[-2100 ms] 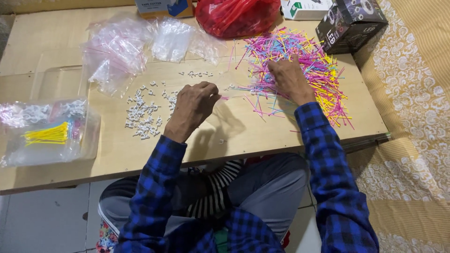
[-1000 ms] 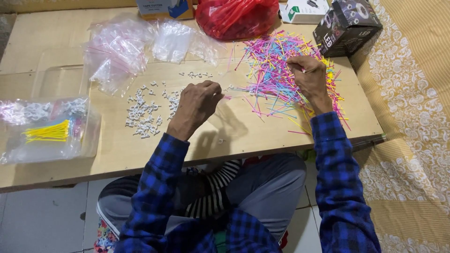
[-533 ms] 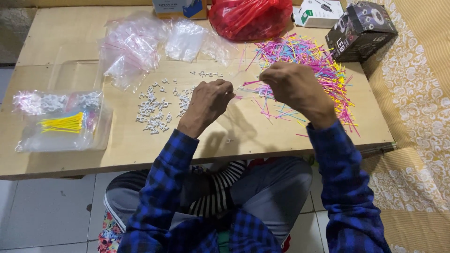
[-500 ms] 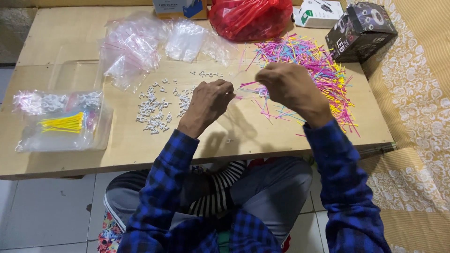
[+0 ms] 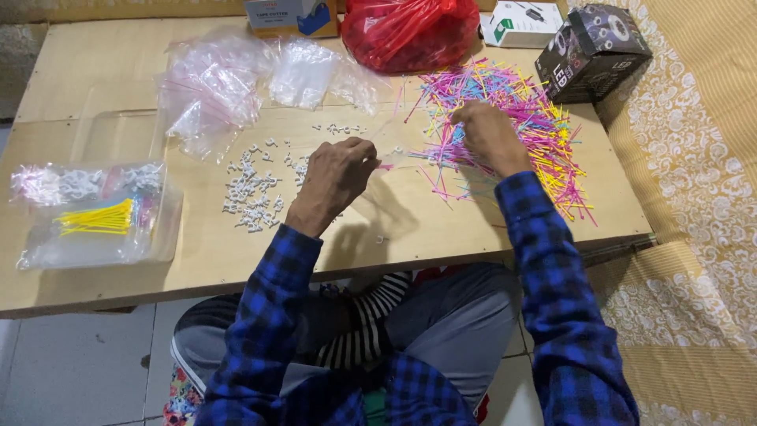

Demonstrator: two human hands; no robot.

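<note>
The heap of coloured plastic sticks [image 5: 505,126], pink, yellow and blue, lies spread on the right part of the wooden desk [image 5: 441,237], just in front of a red plastic bag [image 5: 406,31] and beside a black carton [image 5: 593,51]. The right hand [image 5: 487,136] rests on the near edge of that heap, fingers curled down into the sticks; whether they are pinched on one cannot be told from this angle. The left hand [image 5: 337,170] hovers at mid-desk, loosely closed, with what appears to be a pink stick end showing at its fingertips. A scatter of small white pieces [image 5: 252,189] lies just to its left, with clear bags [image 5: 236,87] behind and a filled bag holding yellow sticks [image 5: 98,217] at the far left. Judgement: picking goes best by drawing single sticks from the heap's loose edge, keeping the white pieces well apart from the sticks.
</note>
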